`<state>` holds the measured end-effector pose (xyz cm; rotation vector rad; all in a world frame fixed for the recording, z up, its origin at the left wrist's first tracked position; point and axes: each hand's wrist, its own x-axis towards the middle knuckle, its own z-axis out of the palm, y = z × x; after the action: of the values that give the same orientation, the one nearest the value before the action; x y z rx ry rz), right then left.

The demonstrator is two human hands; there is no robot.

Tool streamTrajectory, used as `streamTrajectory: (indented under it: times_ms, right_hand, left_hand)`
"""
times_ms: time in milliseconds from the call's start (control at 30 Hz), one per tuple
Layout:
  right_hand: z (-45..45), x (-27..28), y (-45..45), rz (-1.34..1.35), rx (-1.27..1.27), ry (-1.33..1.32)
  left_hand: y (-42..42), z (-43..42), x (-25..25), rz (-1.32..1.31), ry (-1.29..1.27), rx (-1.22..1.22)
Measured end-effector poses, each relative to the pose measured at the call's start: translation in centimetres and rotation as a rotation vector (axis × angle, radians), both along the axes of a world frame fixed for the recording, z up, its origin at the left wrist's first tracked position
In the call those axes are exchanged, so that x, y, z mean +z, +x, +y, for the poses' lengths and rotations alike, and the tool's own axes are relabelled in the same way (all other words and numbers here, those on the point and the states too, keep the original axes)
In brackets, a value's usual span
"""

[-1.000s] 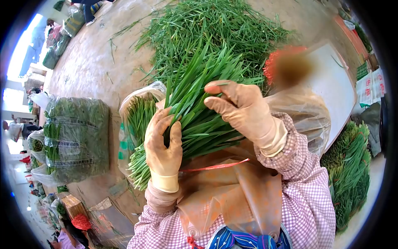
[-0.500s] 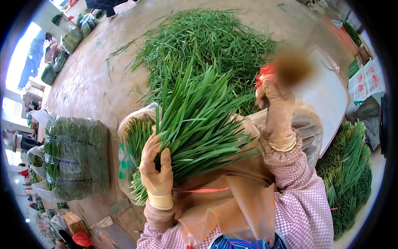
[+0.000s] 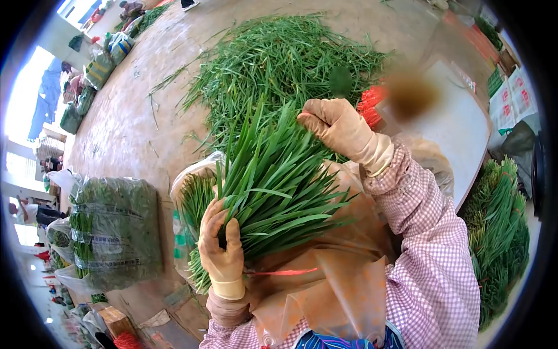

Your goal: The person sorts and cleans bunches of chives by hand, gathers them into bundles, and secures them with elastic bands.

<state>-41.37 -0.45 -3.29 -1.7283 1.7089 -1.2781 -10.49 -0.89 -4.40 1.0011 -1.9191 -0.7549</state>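
Note:
My left hand (image 3: 222, 250), in a tan rubber glove, is closed around a thick bunch of garlic chives (image 3: 285, 180). The cut pale ends stick out below the palm, and the long leaves fan up and to the right over my lap. Above the leaf tips, my right hand (image 3: 343, 131), gloved as well, is pinched with thumb against fingers. What it pinches, if anything, is too small or hidden to make out. Just right of its wrist is a bundle of red ties (image 3: 371, 106). A loose red strip (image 3: 285, 272) lies across my brown apron (image 3: 343, 279).
A heap of loose green leaves (image 3: 285, 64) covers the floor ahead. Left stands a plastic-wrapped pack of chives (image 3: 119, 232); an open bag (image 3: 181, 227) with more is behind my left hand. Tied bunches (image 3: 500, 232) are stacked right, beside a white board (image 3: 459, 128).
My right hand has moved left from the red ties to above the leaf tips, its fingers pinched. My left hand keeps its hold on the chives. The view has shifted slightly.

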Motion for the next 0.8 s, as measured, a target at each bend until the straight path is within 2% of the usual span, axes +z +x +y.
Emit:
streamTrajectory:
  times_ms: [33, 67, 133, 167, 300, 400, 467, 500, 533, 600, 667, 733, 800]
  right_hand:
    - [0.1, -0.2, 0.2, -0.164, -0.025, -0.055]
    - [0.0, -0.4, -0.1, -0.169, -0.029, -0.049]
    - [-0.2, -0.8, -1.5, -0.76, -0.258, -0.244]
    - [0.2, -0.5, -2.4, -0.84, -0.365, -0.232]
    - [1.3, 0.0, -3.8, -0.826, -0.385, -0.162]
    - [1.0, 0.9, -2.3, -0.642, -0.047, 0.006]
    - [0.0, 0.7, -1.4, -0.431, 0.084, 0.009]
    - [-0.4, 0.8, -1.0, -0.286, 0.062, 0.045]
    - [-0.8, 0.8, -0.6, -0.255, 0.071, 0.086]
    - [-1.4, 0.2, -0.4, -0.038, 0.038, 0.005]
    - [-1.9, -1.3, 0.3, -0.246, -0.16, -0.256]
    - [-1.3, -0.2, -1.7, -0.63, -0.278, -0.158]
    - [-0.6, -0.2, -3.4, -0.794, -0.364, -0.148]
  left_hand:
    - [0.1, 0.0, 0.0, 0.014, 0.002, 0.003]
    - [0.2, -0.2, 0.0, 0.009, 0.007, 0.001]
    - [0.4, -0.5, 0.1, 0.007, 0.066, 0.014]
    - [0.4, -0.5, 0.2, 0.028, 0.065, 0.016]
    - [0.4, -0.8, 0.4, 0.063, 0.15, 0.03]
    - [0.1, -0.8, 0.8, 0.06, 0.197, 0.026]
    - [-0.1, -0.6, 0.9, 0.05, 0.186, 0.023]
    - [-0.2, -0.6, 0.9, 0.041, 0.178, 0.022]
    - [-0.1, -0.6, 0.9, 0.038, 0.175, 0.023]
    - [0.0, -0.6, 0.8, 0.042, 0.174, 0.031]
    - [0.0, -0.6, 0.9, 0.051, 0.19, 0.04]
    - [0.0, -0.7, 0.9, 0.069, 0.202, 0.048]
    - [0.2, -0.9, 0.9, 0.066, 0.209, 0.021]
